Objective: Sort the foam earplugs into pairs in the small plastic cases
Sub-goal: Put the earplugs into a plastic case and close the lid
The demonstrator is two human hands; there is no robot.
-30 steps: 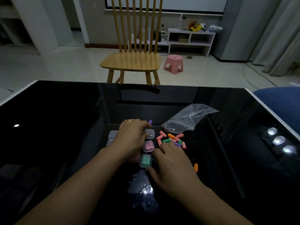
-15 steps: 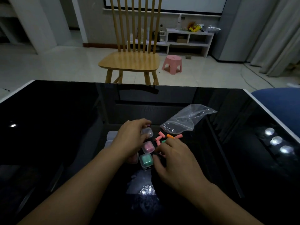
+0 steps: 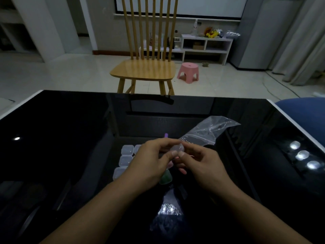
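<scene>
Fingers [image 3: 173, 153] of both hands pinch one clear case [image 3: 177, 148].

A glossy black worktop [image 3: 70, 138] with a white edge is seen. Clear, colourless cases [image 3: 127, 149] are laid beside a green-filled case [image 3: 166, 177]. A purple earplug [image 3: 166, 135], a transparent bag [image 3: 207, 131] and a pink stool [image 3: 188, 69] are shown.

Dim, soft-focused wide-angle view; the glossy black table [image 3: 70, 155] mirrors 3 bright lamp spots [image 3: 301, 154] at right.
</scene>
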